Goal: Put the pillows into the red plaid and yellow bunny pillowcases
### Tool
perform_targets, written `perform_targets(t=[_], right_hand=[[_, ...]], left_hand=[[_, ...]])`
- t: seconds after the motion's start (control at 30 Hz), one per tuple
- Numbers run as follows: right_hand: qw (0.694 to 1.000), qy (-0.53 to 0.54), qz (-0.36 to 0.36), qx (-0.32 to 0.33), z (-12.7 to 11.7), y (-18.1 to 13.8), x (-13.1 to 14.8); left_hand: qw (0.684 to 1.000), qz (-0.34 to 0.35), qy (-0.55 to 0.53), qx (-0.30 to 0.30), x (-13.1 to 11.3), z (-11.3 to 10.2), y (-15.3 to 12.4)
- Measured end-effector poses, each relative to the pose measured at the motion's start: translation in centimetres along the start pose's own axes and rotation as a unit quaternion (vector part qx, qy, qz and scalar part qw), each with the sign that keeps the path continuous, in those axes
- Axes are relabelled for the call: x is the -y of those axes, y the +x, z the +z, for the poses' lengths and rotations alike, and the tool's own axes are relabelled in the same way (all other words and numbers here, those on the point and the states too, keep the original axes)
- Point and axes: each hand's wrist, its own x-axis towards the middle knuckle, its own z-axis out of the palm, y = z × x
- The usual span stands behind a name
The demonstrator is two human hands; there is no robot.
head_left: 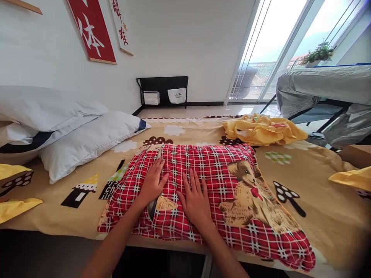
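Observation:
A pillow in a red plaid case [214, 185] with a brown dog print lies on the bed in front of me. My left hand [153, 183] rests flat on its left part, fingers stretched along a fold near the case's opening. My right hand [195, 200] lies flat beside it, fingers spread, pressing on the plaid cloth. Neither hand grips anything. A gap in the case shows between the two wrists.
Two white pillows [87, 141] are stacked at the left. A crumpled yellow cloth [261, 130] lies at the far side of the tan patterned bedsheet [319, 200]. More yellow fabric [352, 178] sits at the right edge. A covered table [321, 88] stands by the window.

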Motion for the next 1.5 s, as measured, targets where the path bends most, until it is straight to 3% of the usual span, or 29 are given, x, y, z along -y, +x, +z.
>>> perform_targets(t=[0.17,0.3,0.37,0.5,0.6,0.77,0.93,1.03,1.1,1.2,1.27,1.4,1.5], right_hand=[[0.999,0.027,0.017,0.010,-0.3,0.1,1.2],[0.998,0.052,0.030,0.015,0.2,-0.2,1.9],[0.998,0.055,0.036,0.008,0.5,-0.4,1.9],[0.997,0.059,0.026,-0.030,0.6,-1.2,1.7],[0.998,0.043,-0.013,-0.039,-0.9,-1.6,0.4],[0.987,-0.065,0.129,-0.071,-4.6,-3.1,-6.9],[0.973,-0.075,0.216,0.007,-4.8,-10.6,-17.4],[0.972,-0.092,0.214,0.016,-5.1,-14.3,-20.9],[0.959,-0.134,0.248,-0.027,-6.5,-14.2,-20.9],[0.949,-0.093,0.270,-0.130,-9.2,-10.4,-17.8],[0.966,0.008,0.206,-0.159,-10.0,-7.0,-15.0],[0.994,0.056,0.012,-0.097,-8.3,-2.7,-11.4],[0.995,0.024,-0.011,-0.099,-6.1,-2.9,-11.4]], left_hand=[[0.982,0.139,0.106,0.071,-6.0,-1.1,-3.2],[0.975,0.198,0.096,0.032,-9.6,-0.8,-4.1],[0.983,0.168,0.074,0.008,-9.5,0.6,-3.3],[0.998,0.060,0.008,-0.013,-6.6,4.1,-2.1],[0.998,0.050,0.021,-0.006,-5.1,5.4,-2.4],[0.994,0.061,0.096,0.003,-5.1,5.4,-3.2],[0.991,0.066,0.121,0.002,-5.1,5.8,-3.5],[0.989,0.071,0.126,-0.006,-5.2,6.0,-3.6],[0.989,0.072,0.130,-0.010,-5.2,6.1,-3.6],[0.988,0.069,0.138,-0.008,-5.3,6.1,-3.6],[0.987,0.071,0.142,-0.007,-5.2,6.1,-3.6],[0.987,0.071,0.143,-0.007,-5.1,6.0,-3.6],[0.988,0.071,0.135,-0.004,-5.1,5.9,-3.7]])
